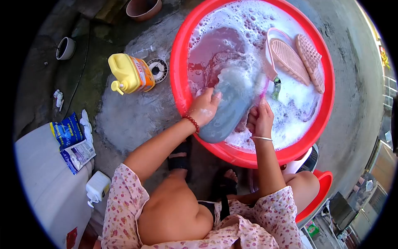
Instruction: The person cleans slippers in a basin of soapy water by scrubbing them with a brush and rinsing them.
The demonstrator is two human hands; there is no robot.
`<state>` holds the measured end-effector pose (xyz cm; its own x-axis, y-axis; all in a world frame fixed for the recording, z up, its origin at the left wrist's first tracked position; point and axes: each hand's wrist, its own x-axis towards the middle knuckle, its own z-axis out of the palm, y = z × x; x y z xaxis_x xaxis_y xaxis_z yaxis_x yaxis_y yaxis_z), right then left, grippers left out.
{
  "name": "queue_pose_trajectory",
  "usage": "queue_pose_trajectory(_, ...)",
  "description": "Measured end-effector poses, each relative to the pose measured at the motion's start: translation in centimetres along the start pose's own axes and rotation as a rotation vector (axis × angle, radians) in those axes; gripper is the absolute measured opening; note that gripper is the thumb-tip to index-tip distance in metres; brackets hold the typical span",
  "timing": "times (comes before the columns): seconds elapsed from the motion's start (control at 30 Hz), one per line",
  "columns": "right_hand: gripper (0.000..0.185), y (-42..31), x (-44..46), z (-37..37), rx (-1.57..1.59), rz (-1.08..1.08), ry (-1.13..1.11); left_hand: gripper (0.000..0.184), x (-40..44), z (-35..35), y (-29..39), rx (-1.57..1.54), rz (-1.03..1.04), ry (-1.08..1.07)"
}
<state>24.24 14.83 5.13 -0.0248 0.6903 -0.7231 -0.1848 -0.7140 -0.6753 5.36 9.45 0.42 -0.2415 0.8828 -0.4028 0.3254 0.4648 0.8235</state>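
My left hand (204,108), with a red bead bracelet at the wrist, is closed on the edge of a grey slipper (227,115). The slipper is tilted over the tub's near rim, its far end wet with suds. In my right hand (262,118), fingers wrapped round, is the pink handle of a brush (264,88); its head is blurred over the slipper. Both hands are above a red tub (180,79) of foamy, purplish water. At the tub's right, a pair of pink slippers (289,60) floats in the foam, one showing a bumpy sole.
A yellow pump jug (126,74) stands on the wet concrete left of the tub, beside a round drain cover (157,69). Detergent bags (72,141) lie on a pale surface, with a white bottle (98,187) nearby. A red basin (321,186) is by my right knee.
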Motion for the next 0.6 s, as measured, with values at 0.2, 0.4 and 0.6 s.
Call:
queue_pose_trajectory(0.2, 0.045, -1.1, -7.8, 3.0, -0.457, -0.413, -0.158, 0.041, -5.4, -3.4, -1.7, -0.44, -0.193, 0.056)
queue_pose_trajectory(0.4, 0.054, 0.4, -13.7, 6.0, -1.122, -0.802, -0.403, 0.049, -8.2, -7.4, -0.7, -1.048, -0.644, -0.02)
queue_pose_trajectory(0.6, 0.048, -2.3, -6.4, 15.8, -1.308, -0.899, -0.221, 0.049, -7.7, -6.9, -4.2, -1.447, -0.748, -0.227)
